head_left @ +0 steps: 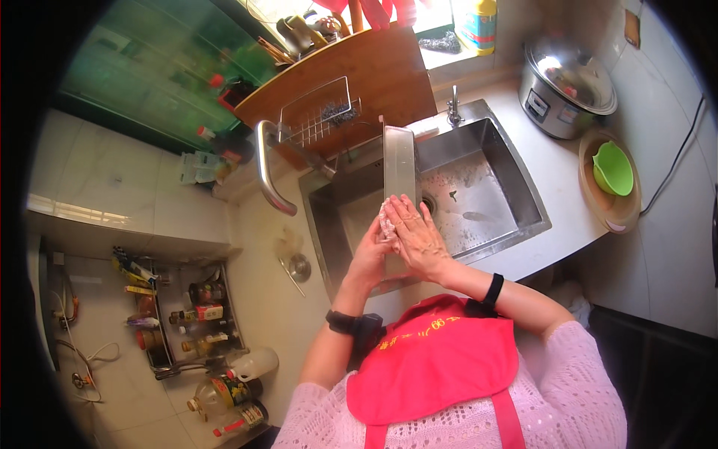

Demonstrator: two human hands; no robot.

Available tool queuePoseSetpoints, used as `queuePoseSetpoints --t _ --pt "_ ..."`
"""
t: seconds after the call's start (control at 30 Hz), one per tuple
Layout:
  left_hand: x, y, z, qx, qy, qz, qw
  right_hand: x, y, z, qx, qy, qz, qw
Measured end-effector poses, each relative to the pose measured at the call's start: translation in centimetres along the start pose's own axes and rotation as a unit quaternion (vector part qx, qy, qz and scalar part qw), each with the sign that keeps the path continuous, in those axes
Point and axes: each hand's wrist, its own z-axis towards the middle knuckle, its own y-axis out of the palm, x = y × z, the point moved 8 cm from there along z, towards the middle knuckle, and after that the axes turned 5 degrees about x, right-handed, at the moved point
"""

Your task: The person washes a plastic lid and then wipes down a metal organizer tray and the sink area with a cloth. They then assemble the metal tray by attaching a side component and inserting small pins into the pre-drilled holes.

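Note:
My left hand (369, 253) and my right hand (420, 241) press together over the near side of the sink (493, 194). A white, foamy-looking clump (387, 224) shows between them; whether it is lather or a wet cloth I cannot tell. The right hand's fingers lie flat and stretched out across it. The left hand's fingers close around its other side and are partly hidden. Beyond my fingertips, a long narrow pale tray (399, 161) spans the sink from back to front, its near end beneath my hands.
A curved faucet (265, 168) rises left of the sink. Behind stand a wooden board (389, 75) and a wire rack (314, 129). At right are a rice cooker (565, 90) and a green bowl (613, 168). A metal strainer or ladle (299, 267) lies left; several bottles (228, 393) stand lower left.

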Motion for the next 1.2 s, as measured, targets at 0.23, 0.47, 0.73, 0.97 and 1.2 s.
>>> queuePoseSetpoints --t 0.23,0.47,0.73,0.97,1.2 --pt "0.6 1.6 -1.9 -0.008 -0.078 0.005 0.997 6.5 -0.8 10.1 0.120 0.046 -0.105 0.986" --pt "0.0 1.4 -2.4 -0.012 -0.107 -0.015 0.994 10.1 -1.5 10.9 0.063 0.060 -0.060 0.994" --pt "-0.3 -0.4 -1.3 -0.014 -0.043 -0.005 0.999 -0.2 -0.4 0.8 -0.017 -0.037 0.065 0.997" --pt "0.6 3.6 -2.1 -0.034 -0.102 0.006 0.994 13.0 -1.2 10.7 0.144 0.131 -0.094 0.976" --pt "-0.3 0.9 -1.1 -0.027 -0.074 -0.010 0.997 8.2 1.2 9.4 -0.059 0.090 -0.108 0.988"
